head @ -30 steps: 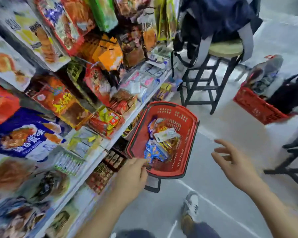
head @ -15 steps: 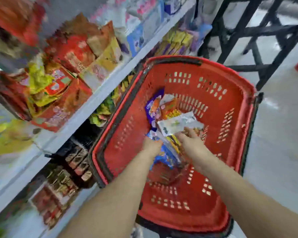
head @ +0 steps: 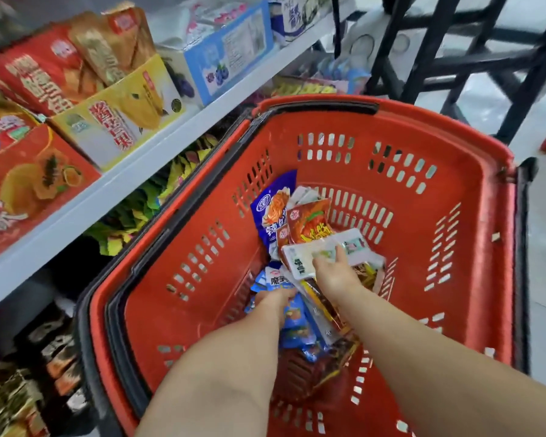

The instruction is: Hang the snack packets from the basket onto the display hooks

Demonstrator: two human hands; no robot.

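Basket (head: 486,247) open above — shelf edge (head: 139,171) (left) crowds its rim.

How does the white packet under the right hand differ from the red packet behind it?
The white packet is pale with green print; the red packet is red with yellow letters. The white packet lies flat and crosswise, the red packet leans more upright. The right hand rests on the white packet; no hand touches the red packet. Both are in the red basket.

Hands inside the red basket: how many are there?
2. The left hand is among the blue packets, its fingers hidden. The right hand grips the white packet atop the pile.
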